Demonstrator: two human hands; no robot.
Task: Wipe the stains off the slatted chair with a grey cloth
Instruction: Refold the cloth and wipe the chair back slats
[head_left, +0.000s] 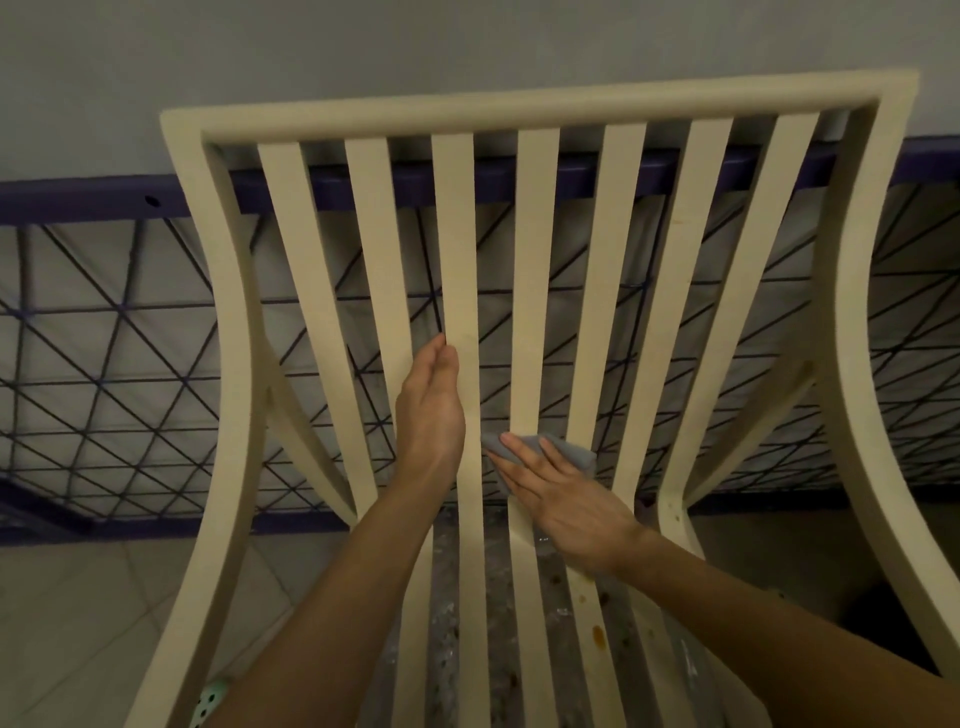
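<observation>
Head view, centre: my left hand (428, 415), fingers straight, touches slatted chair (530, 109); right hand (566, 499), fingers flat, presses grey cloth (574, 449).

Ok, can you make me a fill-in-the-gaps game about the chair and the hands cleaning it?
1. The right hand presses a ___ cloth onto a slat.
2. The left hand rests flat on the chair and holds ___.
3. An orange-brown stain marks a slat of the chair's ___, not its back.
Missing words: grey; nothing; seat.
</observation>
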